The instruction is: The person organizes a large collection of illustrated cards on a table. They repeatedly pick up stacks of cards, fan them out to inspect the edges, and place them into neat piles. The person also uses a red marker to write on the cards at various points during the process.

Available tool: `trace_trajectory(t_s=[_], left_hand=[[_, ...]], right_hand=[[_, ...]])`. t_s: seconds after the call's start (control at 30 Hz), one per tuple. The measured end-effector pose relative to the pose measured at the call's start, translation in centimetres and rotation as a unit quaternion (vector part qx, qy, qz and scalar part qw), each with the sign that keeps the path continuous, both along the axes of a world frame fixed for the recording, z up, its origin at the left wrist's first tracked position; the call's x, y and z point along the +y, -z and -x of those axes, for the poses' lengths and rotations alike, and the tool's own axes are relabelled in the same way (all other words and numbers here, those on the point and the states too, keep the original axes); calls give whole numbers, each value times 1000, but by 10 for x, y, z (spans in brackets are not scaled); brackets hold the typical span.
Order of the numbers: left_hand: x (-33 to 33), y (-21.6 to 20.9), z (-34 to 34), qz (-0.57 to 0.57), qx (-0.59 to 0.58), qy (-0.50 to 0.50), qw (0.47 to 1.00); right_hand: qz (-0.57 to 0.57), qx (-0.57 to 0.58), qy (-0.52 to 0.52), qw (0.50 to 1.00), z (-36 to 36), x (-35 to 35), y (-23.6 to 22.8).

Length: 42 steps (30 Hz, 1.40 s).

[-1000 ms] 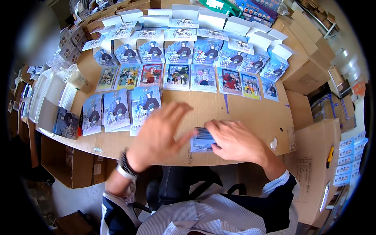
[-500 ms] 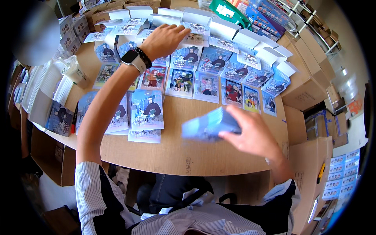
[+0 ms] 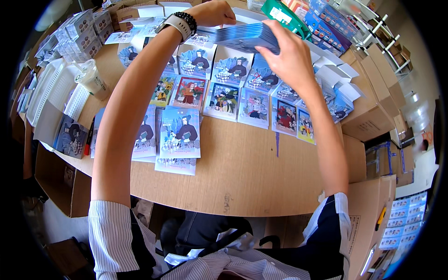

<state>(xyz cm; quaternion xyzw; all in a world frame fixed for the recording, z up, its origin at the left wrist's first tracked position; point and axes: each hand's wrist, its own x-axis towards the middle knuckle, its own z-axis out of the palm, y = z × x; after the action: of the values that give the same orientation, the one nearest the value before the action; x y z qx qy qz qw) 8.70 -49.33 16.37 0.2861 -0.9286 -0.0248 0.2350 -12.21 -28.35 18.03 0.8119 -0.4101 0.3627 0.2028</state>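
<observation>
My right hand (image 3: 291,56) grips a thick stack of thin blue packets (image 3: 247,36) between thumb and fingers, raised over the far row of boxes. My left hand (image 3: 215,13) is at the far side, its fingers curled down beside a white box flap; what they pinch, if anything, is hidden. Beneath the hands stand several open display boxes (image 3: 231,69) with a dark-clad figure on their fronts and white flaps raised. A row of colourful picture cards (image 3: 189,92) lies along their near side.
Flat blue printed sheets (image 3: 181,133) lie in piles at left-centre. Left of them are a red marker (image 3: 88,142), an open box (image 3: 70,140), a drink cup (image 3: 91,79) and white baskets (image 3: 45,100). Cartons (image 3: 373,107) stand at the right; a green bag (image 3: 284,18) is behind.
My right hand has carried the packet stack up and away from the near table to the far boxes. My left hand has reached farther, and its fingers are more curled.
</observation>
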Motion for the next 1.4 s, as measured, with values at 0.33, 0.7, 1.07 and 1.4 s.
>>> trace_trajectory(t_s=[0.33, 0.7, 1.07, 1.4], left_hand=[[8, -1, -1, -27, 4, -1, 1000], [35, -5, 0, 26, 15, -8, 1000], [233, 56, -72, -9, 123, -134, 983], [347, 149, -108, -96, 85, -224, 966]], right_hand=[[3, 90, 74, 993, -14, -31, 35], [0, 134, 136, 982, -32, -78, 66], [-509, -116, -36, 852, -59, 72, 141], [-661, -483, -47, 573, -107, 107, 183]])
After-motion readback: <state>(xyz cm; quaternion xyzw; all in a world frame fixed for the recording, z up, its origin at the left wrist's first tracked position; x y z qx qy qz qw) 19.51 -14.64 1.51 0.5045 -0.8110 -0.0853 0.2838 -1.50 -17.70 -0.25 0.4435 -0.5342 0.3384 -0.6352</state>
